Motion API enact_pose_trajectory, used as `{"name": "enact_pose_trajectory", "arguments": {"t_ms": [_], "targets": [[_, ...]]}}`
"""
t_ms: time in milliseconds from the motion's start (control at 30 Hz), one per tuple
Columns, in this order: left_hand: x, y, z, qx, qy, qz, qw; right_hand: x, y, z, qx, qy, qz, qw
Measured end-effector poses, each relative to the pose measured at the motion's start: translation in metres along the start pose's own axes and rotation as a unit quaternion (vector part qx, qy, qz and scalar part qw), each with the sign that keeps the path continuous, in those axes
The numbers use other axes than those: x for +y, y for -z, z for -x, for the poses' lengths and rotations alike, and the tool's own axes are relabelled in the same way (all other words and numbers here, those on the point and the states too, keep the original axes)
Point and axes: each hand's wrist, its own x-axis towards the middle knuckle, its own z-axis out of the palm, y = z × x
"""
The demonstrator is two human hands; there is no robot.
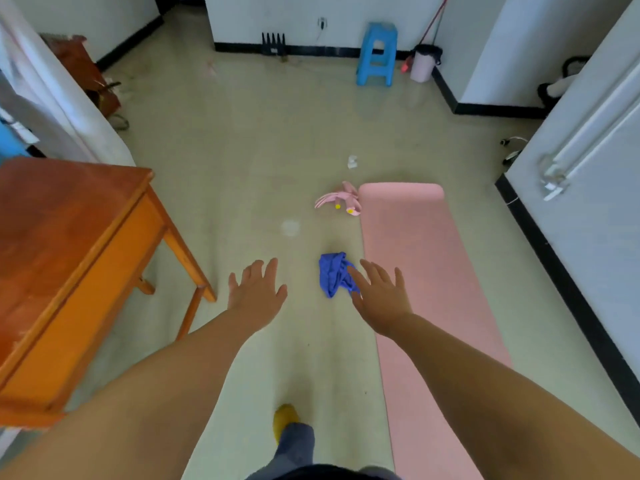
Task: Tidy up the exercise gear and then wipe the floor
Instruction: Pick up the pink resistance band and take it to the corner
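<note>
Plainly both hands, left hand (257, 293) and right hand (380, 299), hung spread and empty above the floor (242, 168); the pink mat (426, 271) lay flat, probably light and floppy, best rolled from its near end, with a limp blue cloth (334, 273) just beside it

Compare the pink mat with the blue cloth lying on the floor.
The pink mat is spread flat and long; the blue cloth is crumpled into a small heap. The mat runs from mid-floor toward the person's feet; the cloth sits in one spot just left of the mat's edge. The right hand overlaps the cloth in this view, fingers spread, while nothing touches the mat. Both rest on the pale floor.
</note>
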Motion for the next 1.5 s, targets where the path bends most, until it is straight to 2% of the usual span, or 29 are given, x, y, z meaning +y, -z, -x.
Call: {"name": "enact_pose_trajectory", "arguments": {"t_ms": [167, 367, 600, 700, 900, 967, 1133, 1300, 1500], "targets": [[-0.006, 0.041, -0.122, 0.000, -0.032, 0.020, 0.999, 0.010, 0.025, -0.100, -0.004, -0.077, -0.047, 0.996], [0.005, 0.039, -0.255, -0.029, -0.102, -0.017, 0.994, 0.051, 0.022, -0.218, -0.073, -0.084, -0.008, 0.994], [-0.005, 0.072, -0.432, -0.065, -0.071, -0.013, 0.995, 0.089, 0.059, -0.397, -0.082, -0.080, -0.043, 0.992], [-0.012, 0.087, -0.497, -0.071, -0.060, 0.026, 0.995, 0.104, 0.072, -0.467, -0.088, -0.104, -0.063, 0.989], [-0.031, 0.090, -0.646, -0.130, -0.105, 0.013, 0.986, 0.115, 0.070, -0.602, -0.103, -0.137, -0.081, 0.982], [-0.037, 0.096, -0.704, -0.139, -0.140, -0.008, 0.980, 0.116, 0.070, -0.642, -0.103, -0.183, -0.103, 0.972], [-0.034, 0.124, -0.830, -0.202, -0.230, -0.061, 0.950, 0.118, 0.069, -0.707, -0.129, -0.310, -0.195, 0.921], [0.009, 0.110, -0.915, -0.281, -0.210, -0.064, 0.934, 0.142, 0.053, -0.744, -0.162, -0.383, -0.241, 0.877], [0.087, 0.046, -0.939, -0.397, -0.223, -0.004, 0.890, 0.211, 0.011, -0.787, -0.208, -0.426, -0.297, 0.829]]}}
